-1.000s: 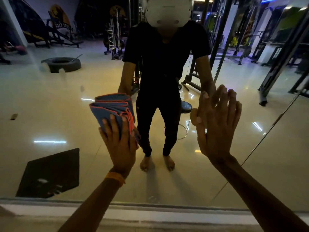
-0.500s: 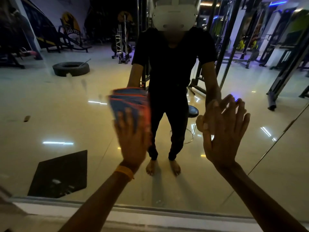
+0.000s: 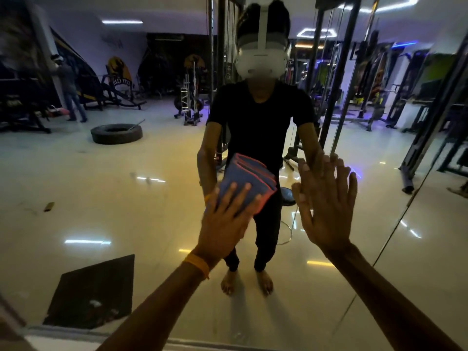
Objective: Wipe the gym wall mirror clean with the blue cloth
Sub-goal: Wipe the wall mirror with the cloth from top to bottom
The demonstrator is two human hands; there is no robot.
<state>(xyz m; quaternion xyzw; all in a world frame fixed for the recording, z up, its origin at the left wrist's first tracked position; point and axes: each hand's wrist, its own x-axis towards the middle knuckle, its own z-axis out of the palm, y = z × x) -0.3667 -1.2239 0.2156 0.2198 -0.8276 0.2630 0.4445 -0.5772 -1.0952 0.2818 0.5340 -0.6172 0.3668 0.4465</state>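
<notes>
The wall mirror (image 3: 106, 198) fills the view and reflects a gym floor and a person in black. A folded blue cloth (image 3: 249, 178) with orange edging lies flat on the glass near the middle. My left hand (image 3: 228, 221), with an orange band at the wrist, presses on the cloth with straight, spread fingers. To its right, my right hand (image 3: 326, 206) lies flat against the bare glass, fingers straight and pointing up. Its reflection meets it fingertip to fingertip.
The mirror's pale bottom frame (image 3: 192, 343) runs along the lower edge. A vertical seam (image 3: 395, 224) between mirror panels slants up at the right. In the reflection I see a tyre (image 3: 116, 134), a dark floor mat (image 3: 93, 295) and gym machines at the back.
My left hand has slid the cloth rightward and up across the glass, closer to my right hand. The right hand stays pressed flat. The view has tilted upward.
</notes>
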